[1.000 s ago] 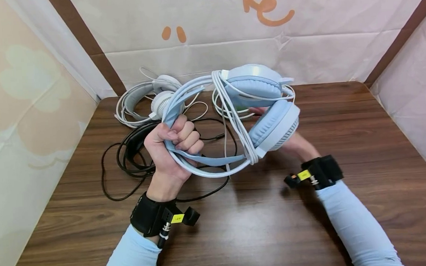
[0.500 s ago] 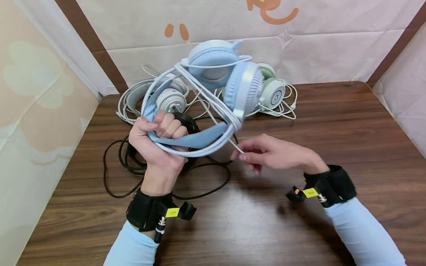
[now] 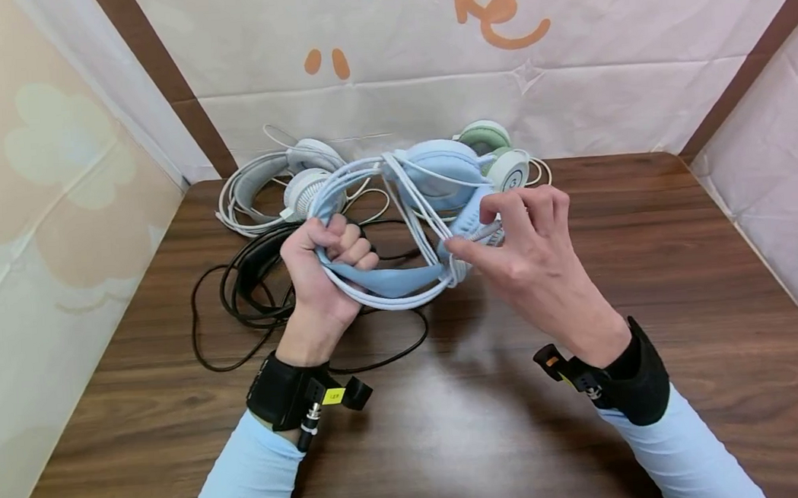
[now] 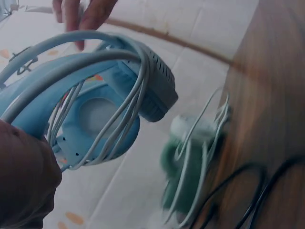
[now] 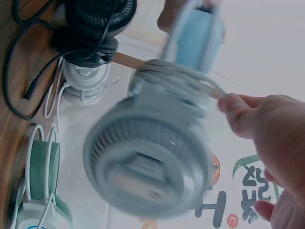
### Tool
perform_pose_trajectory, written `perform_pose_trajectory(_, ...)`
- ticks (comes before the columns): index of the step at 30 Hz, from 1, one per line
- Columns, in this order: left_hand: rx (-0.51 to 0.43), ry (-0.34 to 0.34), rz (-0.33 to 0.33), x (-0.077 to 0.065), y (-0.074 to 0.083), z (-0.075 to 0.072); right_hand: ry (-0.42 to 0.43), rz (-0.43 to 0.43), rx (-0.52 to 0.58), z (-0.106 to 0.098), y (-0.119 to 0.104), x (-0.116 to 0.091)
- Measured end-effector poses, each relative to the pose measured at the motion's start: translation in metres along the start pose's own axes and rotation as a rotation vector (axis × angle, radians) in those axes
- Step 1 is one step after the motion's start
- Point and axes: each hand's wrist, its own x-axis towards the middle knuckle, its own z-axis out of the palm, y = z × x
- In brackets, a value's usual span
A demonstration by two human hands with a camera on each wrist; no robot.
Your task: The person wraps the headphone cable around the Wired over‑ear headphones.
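Note:
Light blue over-ear headphones (image 3: 439, 174) are held up over the table, with both ear cups toward the back right. My left hand (image 3: 325, 280) grips them by the headband, fingers curled round it. The pale cable (image 4: 138, 102) is wound several times across the headband just above the ear cups. Beside the near ear cup, my right hand (image 3: 544, 270) pinches a strand of that cable between thumb and finger. In the right wrist view, the strand runs from the wound turns to the fingertips of my right hand (image 5: 281, 129).
Behind my left hand lie black headphones (image 3: 256, 265) with a looped black cable on the wooden table (image 3: 645, 241). White headphones (image 3: 306, 186) sit at the back left. Green and white headphones (image 3: 488, 133) stand by the back wall, partly covered by the blue pair.
My right hand has come from behind the ear cups, taken the cable strand below them, then risen beside the near cup. The blue headphones were lifted and tilted, then lowered again.

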Motion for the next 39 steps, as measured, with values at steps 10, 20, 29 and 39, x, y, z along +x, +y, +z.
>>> perform_pose_trajectory(10,-0.276,-0.172,-0.270,0.001,-0.016,-0.006,-0.051,-0.030,0.094,-0.005,0.002,-0.027)
perform_pose_trajectory(20,-0.275,-0.205,-0.400,0.012,-0.030,-0.006,-0.367,-0.083,0.068,-0.015,0.020,-0.055)
perform_pose_trajectory(29,0.824,0.063,-0.422,-0.028,-0.041,-0.028,-0.406,-0.109,0.090,-0.035,0.018,-0.089)
perform_pose_trajectory(39,2.371,-0.027,0.388,-0.124,0.051,-0.063,-0.420,0.059,0.042,-0.056,0.075,-0.138)
